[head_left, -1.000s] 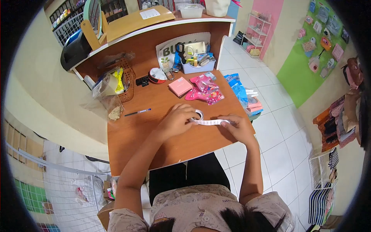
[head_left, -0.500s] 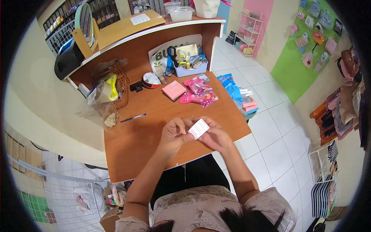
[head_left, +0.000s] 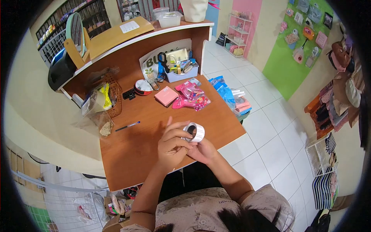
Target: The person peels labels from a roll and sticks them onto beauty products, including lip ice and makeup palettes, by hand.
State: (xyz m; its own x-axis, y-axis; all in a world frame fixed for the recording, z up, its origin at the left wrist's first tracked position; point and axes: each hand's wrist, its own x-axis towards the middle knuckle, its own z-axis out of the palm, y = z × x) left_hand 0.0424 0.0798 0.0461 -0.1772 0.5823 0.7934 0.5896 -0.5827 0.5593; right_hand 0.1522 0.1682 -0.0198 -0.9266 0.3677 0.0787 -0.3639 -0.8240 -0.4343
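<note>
Between my two hands, above the front of the desk, is a small white roll of labels (head_left: 199, 132) with faint printed lines on its side and a dark round hollow at its end. My left hand (head_left: 173, 146) closes on the roll's left side, its fingers reaching across the near rim. Under and behind the roll, my right hand (head_left: 205, 151) grips it from the right. Its fingers are partly hidden by the roll and my left hand. A blue pen (head_left: 128, 126) lies on the desk to the left of my hands.
Farther back on the wooden desk (head_left: 135, 154) are a pink box (head_left: 166, 96), pink packets (head_left: 191, 101), a round red-and-white item (head_left: 143, 87) and a lilac bin of tools (head_left: 181, 75). A wicker basket (head_left: 114, 98) stands left. Blue packaging (head_left: 222, 91) sits beyond the right edge.
The roll has turned from showing its printed side to showing its hollow end. My left fingers have moved across it, and the camera view has shifted slightly.
</note>
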